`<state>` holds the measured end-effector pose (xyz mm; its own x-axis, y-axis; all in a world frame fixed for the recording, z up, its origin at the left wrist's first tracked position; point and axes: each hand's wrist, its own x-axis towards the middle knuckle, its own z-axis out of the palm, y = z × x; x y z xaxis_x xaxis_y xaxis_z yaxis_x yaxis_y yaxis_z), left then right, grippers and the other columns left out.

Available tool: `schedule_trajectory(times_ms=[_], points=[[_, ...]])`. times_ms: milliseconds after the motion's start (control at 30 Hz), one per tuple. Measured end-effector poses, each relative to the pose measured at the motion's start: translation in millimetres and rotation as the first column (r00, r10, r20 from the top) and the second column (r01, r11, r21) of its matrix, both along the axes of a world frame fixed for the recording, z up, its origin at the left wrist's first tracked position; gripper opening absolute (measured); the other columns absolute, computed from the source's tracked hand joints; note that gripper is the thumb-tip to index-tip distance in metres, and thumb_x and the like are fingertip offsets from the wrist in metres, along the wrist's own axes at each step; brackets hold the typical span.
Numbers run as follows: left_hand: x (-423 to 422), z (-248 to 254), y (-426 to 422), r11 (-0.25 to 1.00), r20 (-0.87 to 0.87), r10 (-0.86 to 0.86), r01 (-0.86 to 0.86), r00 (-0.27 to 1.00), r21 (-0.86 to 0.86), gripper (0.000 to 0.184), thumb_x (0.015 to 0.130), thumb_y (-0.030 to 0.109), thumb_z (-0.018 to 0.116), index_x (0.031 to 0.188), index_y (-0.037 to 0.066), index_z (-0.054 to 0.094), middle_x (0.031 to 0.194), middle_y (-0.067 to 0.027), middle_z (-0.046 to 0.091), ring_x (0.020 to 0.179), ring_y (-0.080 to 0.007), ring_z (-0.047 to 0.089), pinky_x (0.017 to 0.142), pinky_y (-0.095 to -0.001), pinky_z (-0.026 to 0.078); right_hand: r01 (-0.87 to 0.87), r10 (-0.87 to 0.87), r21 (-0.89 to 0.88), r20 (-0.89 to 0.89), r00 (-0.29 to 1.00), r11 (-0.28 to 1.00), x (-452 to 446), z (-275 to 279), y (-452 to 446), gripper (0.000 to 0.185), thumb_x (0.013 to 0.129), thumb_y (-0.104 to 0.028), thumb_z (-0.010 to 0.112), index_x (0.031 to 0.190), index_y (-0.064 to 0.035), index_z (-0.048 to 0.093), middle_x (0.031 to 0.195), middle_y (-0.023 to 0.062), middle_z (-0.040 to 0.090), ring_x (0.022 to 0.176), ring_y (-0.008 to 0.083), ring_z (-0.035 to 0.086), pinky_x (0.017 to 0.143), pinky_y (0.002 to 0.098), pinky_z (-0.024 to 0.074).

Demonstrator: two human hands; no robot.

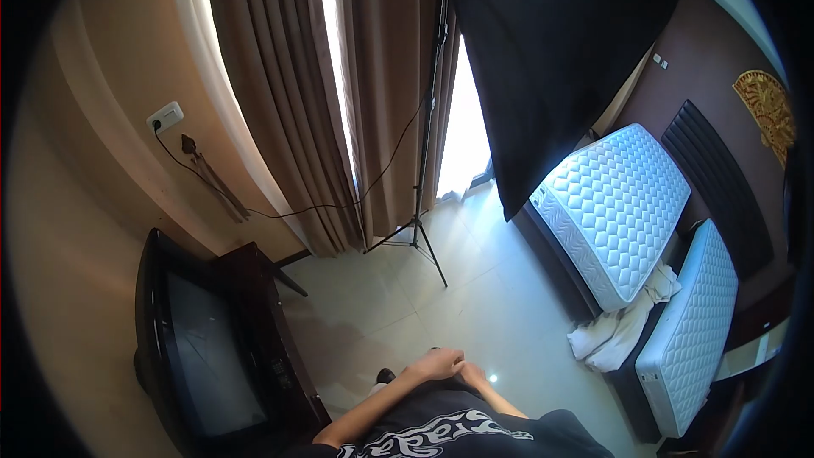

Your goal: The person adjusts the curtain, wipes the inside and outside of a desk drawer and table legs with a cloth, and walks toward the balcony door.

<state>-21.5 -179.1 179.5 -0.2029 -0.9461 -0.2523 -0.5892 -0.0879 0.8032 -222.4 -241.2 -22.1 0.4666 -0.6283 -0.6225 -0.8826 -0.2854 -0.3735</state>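
Observation:
Close together in front of my waist are my left hand (438, 364) and my right hand (474, 377), near the hem of a dark shirt (441, 424) with pale lettering. My left hand is closed, its fingers curled toward the right hand, and they seem to touch. The right hand looks closed too and is partly covered at the fingers. Whatever they hold, if anything, is hidden or too small to make out. Below them, a dark shoe (386, 375) shows on the tiled floor (381, 297).
A television (212, 348) sits on a dark cabinet (284, 348) at left. Ahead stand a tripod (415, 220), brown curtains (288, 76) and a hanging black cloth (551, 42). To the right are two mattresses (619, 203) and crumpled white sheets (623, 335). A cable (318, 206) runs from a wall socket (165, 116).

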Motion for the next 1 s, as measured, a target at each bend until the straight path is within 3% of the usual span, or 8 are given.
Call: schedule_trajectory(times_ms=[167,267,367,467,567,767,867,1000], points=[[23,19,32,0.986,-0.112,0.16,-0.152,0.981,0.075,0.029,0.093,0.029,0.055,0.101,0.004,0.066,0.096,-0.0192,0.07,0.091,-0.0368,0.067,0.08,-0.0438,0.052,-0.019,0.017,-0.01,-0.169,0.985,1.0,-3,10,10,0.033,0.091,-0.036,0.052,0.108,-0.0122,0.067,0.111,0.0222,0.066,0.107,0.0384,0.062,0.085,0.0497,0.0484],[34,-14,55,0.98,0.034,0.159,-0.162,0.987,0.115,0.029,0.093,0.03,0.055,0.102,0.006,0.067,0.099,-0.0172,0.07,0.093,-0.0357,0.067,0.082,-0.0435,0.052,-0.041,0.053,-0.071,0.178,0.983,0.997,-3,0,28,0.031,0.089,-0.037,0.054,0.103,-0.0135,0.068,0.103,0.0193,0.069,0.105,0.0379,0.064,0.083,0.0504,0.0482],[34,-13,77,0.972,-0.008,0.169,-0.166,0.986,0.165,0.028,0.093,0.03,0.056,0.104,0.007,0.067,0.099,-0.0161,0.071,0.093,-0.0355,0.067,0.082,-0.0432,0.052,-0.066,0.077,-0.061,0.202,0.976,0.996,-5,7,31,0.027,0.088,-0.035,0.055,0.097,-0.0138,0.069,0.094,0.0171,0.07,0.097,0.0382,0.066,0.079,0.0517,0.0491],[25,-14,78,0.984,-0.118,0.151,-0.138,0.981,0.117,0.028,0.093,0.031,0.056,0.103,0.007,0.067,0.097,-0.0163,0.071,0.092,-0.035,0.067,0.081,-0.0432,0.052,-0.143,0.111,-0.198,-0.164,0.98,0.97,0,13,37,0.025,0.087,-0.032,0.056,0.096,-0.0123,0.069,0.09,0.0161,0.07,0.09,0.038,0.068,0.077,0.0519,0.0499],[12,-7,70,0.995,0.009,0.073,-0.073,0.997,0.072,0.027,0.092,0.031,0.059,0.098,0.006,0.066,0.093,-0.0162,0.07,0.09,-0.0341,0.068,0.079,-0.0436,0.052,-0.179,0.134,-0.233,-0.194,0.972,0.956,-6,9,50,0.027,0.088,-0.032,0.054,0.098,-0.0101,0.067,0.096,0.0165,0.07,0.09,0.0373,0.068,0.079,0.0512,0.0503],[3,-2,66,0.996,-0.037,-0.065,0.067,0.997,0.053,0.023,0.089,0.028,0.066,0.094,0.005,0.066,0.092,-0.0149,0.071,0.091,-0.0325,0.068,0.077,-0.0416,0.053,-0.043,0.025,0.231,0.079,0.997,0.972,-65,7,23,0.039,0.08,-0.033,0.067,0.112,-0.0102,0.068,0.111,0.0169,0.069,0.106,0.0338,0.064,0.089,0.0447,0.0503],[-7,-6,61,0.986,-0.042,-0.144,0.147,0.989,0.076,0.024,0.086,0.027,0.071,0.092,0.005,0.066,0.092,-0.0137,0.071,0.092,-0.0305,0.068,0.077,-0.0403,0.053,0.07,-0.227,0.436,0.32,0.92,0.897,-101,27,6,0.035,0.08,-0.03,0.073,0.107,-0.0072,0.07,0.1,0.0121,0.072,0.094,0.0254,0.069,0.079,0.0376,0.0546],[-24,-2,47,0.966,-0.012,-0.219,0.218,0.976,0.137,0.026,0.087,0.031,0.07,0.091,0.005,0.069,0.094,-0.013,0.071,0.09,-0.0292,0.069,0.077,-0.0379,0.053,0.263,-0.355,0.31,0.29,0.889,0.914,-83,149,-11,0.028,0.091,-0.026,0.065,0.102,-0.0002,0.069,0.092,0.0111,0.073,0.09,0.0197,0.07,0.078,0.0336,0.0553]])
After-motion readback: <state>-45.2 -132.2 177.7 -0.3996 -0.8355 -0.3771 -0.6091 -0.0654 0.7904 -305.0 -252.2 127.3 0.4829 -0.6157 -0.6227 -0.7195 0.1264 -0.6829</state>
